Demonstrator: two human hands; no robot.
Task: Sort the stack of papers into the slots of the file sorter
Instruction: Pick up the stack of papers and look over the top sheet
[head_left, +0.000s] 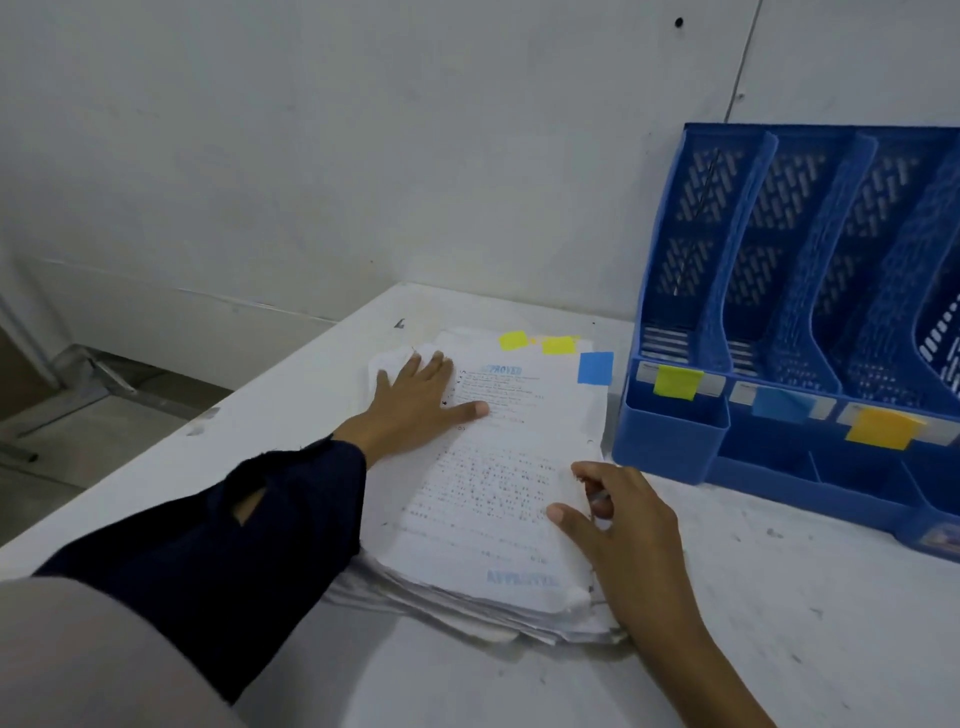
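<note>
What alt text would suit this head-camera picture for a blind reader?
A person's left hand presses flat on a stack of papers while the right hand pinches the top sheet's edge. A blue file sorter with colored sticky labels stands to the right on the white table.

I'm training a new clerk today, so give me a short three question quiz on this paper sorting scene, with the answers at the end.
1. True or false: the left hand lies flat on the stack of papers.
2. Multiple choice: the sticky tab jutting from the stack's right edge nearest the file sorter is A red, B blue, C green.
3. Fill in: the right hand pinches the top sheet at its ____ edge.

Key
1. True: the fingers are spread flat on the top sheet.
2. B: blue, matching the blue label on the second slot.
3. Right: thumb and fingers hold that edge, slightly lifted.
</note>
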